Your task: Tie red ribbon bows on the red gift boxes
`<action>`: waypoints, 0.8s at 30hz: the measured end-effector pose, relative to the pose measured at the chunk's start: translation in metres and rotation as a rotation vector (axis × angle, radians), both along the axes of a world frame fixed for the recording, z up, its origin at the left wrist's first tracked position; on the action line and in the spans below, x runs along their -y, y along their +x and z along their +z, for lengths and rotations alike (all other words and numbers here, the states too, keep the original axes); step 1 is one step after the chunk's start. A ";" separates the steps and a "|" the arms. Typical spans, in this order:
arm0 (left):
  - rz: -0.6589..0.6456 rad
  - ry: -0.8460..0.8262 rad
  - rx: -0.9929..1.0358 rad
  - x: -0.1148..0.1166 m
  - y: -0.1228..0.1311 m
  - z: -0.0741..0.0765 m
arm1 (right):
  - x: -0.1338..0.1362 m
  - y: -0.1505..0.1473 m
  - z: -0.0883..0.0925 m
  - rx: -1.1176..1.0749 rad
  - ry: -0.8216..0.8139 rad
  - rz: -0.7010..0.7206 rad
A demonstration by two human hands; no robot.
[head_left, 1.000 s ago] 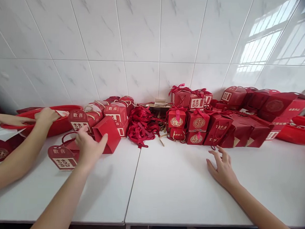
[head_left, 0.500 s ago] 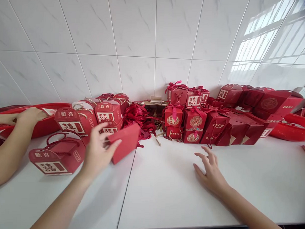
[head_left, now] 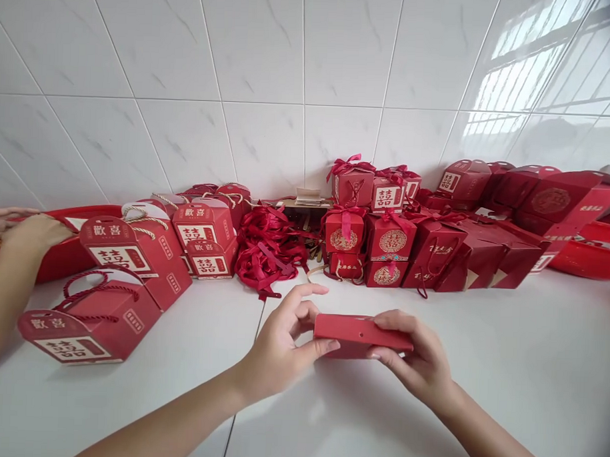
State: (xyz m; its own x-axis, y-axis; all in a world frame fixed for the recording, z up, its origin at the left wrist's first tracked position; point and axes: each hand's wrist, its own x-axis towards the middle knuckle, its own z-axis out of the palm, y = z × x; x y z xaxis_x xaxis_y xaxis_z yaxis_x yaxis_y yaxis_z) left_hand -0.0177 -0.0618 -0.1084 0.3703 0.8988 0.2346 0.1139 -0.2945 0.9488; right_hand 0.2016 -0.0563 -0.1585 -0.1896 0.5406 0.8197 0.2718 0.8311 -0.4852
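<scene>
Both my hands hold a flat, folded red paper box (head_left: 360,334) just above the white table (head_left: 530,370), in front of me. My left hand (head_left: 281,347) grips its left end with thumb below and fingers curled above. My right hand (head_left: 420,362) pinches its right end. Behind them, against the tiled wall, stands a row of assembled red gift boxes (head_left: 374,241) and a heap of red ribbons (head_left: 267,247).
Red handled boxes with gold characters (head_left: 76,320) lie and stand at the left. Another person's hands (head_left: 27,232) rest on a red tray (head_left: 64,257) at the far left. Larger red boxes (head_left: 546,203) and a red basin (head_left: 591,255) fill the back right.
My left hand carried the folded red box from the left pile to the middle of the table. My right hand rose from the table and took its right end.
</scene>
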 end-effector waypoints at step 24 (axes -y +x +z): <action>0.529 0.657 -1.151 -0.340 -0.008 0.079 | -0.060 -0.015 -0.029 -0.378 -0.506 0.279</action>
State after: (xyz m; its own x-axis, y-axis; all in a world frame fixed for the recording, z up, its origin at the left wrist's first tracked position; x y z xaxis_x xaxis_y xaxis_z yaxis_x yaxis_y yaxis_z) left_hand -0.0254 0.2782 -0.0294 0.2979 0.8365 0.4598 0.9476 -0.3174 -0.0365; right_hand 0.1866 0.0040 -0.1871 -0.1278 0.8467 0.5164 -0.1836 0.4915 -0.8513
